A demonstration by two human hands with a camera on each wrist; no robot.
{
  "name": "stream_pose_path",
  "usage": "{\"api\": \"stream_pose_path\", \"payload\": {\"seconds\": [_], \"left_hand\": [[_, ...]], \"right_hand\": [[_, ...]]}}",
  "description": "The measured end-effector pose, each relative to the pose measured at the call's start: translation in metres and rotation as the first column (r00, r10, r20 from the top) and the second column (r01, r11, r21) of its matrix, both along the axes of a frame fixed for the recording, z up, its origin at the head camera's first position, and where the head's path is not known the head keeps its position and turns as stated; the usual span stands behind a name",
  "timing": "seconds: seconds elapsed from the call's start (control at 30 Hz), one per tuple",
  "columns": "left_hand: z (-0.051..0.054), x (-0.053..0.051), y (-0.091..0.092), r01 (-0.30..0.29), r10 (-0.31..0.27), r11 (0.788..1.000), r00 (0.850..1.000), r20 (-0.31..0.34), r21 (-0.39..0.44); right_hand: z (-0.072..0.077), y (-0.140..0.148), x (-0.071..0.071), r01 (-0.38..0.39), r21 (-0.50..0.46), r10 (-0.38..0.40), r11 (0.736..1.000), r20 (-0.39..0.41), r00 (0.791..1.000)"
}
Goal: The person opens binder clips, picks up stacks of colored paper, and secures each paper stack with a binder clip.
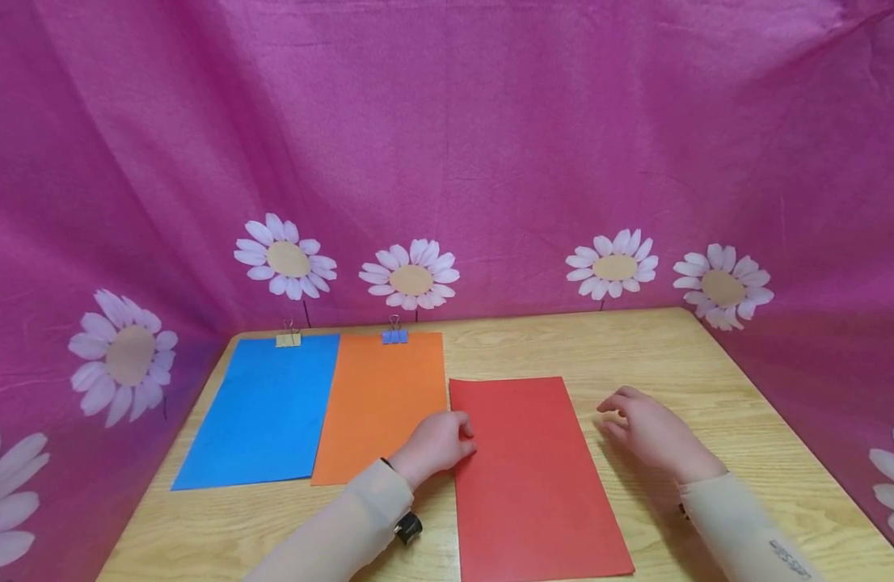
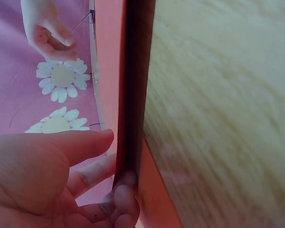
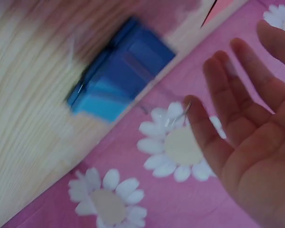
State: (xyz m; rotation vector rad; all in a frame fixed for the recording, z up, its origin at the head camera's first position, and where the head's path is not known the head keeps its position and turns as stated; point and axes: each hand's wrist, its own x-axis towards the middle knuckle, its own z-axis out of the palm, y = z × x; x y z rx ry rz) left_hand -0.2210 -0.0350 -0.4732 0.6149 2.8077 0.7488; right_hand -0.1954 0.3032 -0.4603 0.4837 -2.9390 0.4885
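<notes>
A red sheet of paper [image 1: 534, 477] lies at the front middle of the table. At its left edge, my left hand [image 1: 440, 440] holds the paper between thumb and fingers. The left wrist view shows the red edge [image 2: 107, 71] standing slightly off the wood there. My right hand [image 1: 651, 432] hovers over the table to the right of the sheet, fingers loosely extended and holding nothing. A blurred dark blue binder clip [image 3: 128, 66] appears close by in the right wrist view; in the head view it is not visible.
Left of the red sheet lie an orange sheet [image 1: 389, 404] with a blue binder clip [image 1: 394, 335] on its top edge, and a blue sheet [image 1: 265, 412] with a gold binder clip [image 1: 288, 339]. A pink daisy-print cloth [image 1: 491, 162] surrounds the wooden table [image 1: 709, 372].
</notes>
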Motion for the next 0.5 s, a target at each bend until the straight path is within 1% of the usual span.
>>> {"api": "stream_pose_path", "payload": {"seconds": [0.1, 0.23, 0.4, 0.5], "left_hand": [[-0.001, 0.0, 0.0, 0.0, 0.0, 1.0, 1.0, -0.001, -0.011], [-0.002, -0.001, 0.0, 0.001, -0.001, 1.0, 1.0, -0.009, -0.015], [-0.002, -0.002, 0.0, 0.006, -0.006, 1.0, 1.0, -0.015, -0.005], [-0.002, -0.002, -0.001, 0.012, -0.012, 1.0, 1.0, -0.019, -0.009]], "right_hand": [[0.003, 0.013, 0.002, 0.052, 0.016, -0.052, 0.999, -0.009, 0.999], [0.005, 0.028, 0.004, 0.093, 0.03, -0.092, 0.995, -0.014, 0.996], [0.007, 0.041, 0.008, 0.147, 0.017, -0.148, 0.989, 0.045, 0.988], [0.007, 0.045, 0.009, 0.17, 0.016, -0.171, 0.985, 0.05, 0.984]]}}
